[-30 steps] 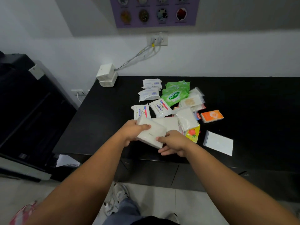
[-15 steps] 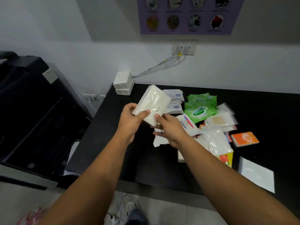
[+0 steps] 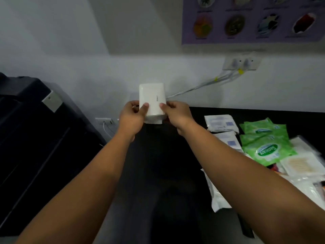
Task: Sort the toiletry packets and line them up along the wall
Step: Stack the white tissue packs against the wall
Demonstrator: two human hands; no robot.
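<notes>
Head view: both hands hold one white tissue packet (image 3: 152, 101) upright at the far left end of the black tabletop (image 3: 163, 166), close in front of the white wall (image 3: 84, 73). The left hand (image 3: 132, 118) grips its lower left edge and the right hand (image 3: 178, 114) its lower right edge, fingers (image 3: 145, 108) curled round the sides and pressed on the front face. Whether the packet's bottom touches the tabletop cannot be told. To the right, well apart from it, lie other packets: white sachets (image 3: 220, 122) near the wall, green wipes packs (image 3: 267, 150) just beside them, and clear bags (image 3: 297, 167) nearer the front edge.
</notes>
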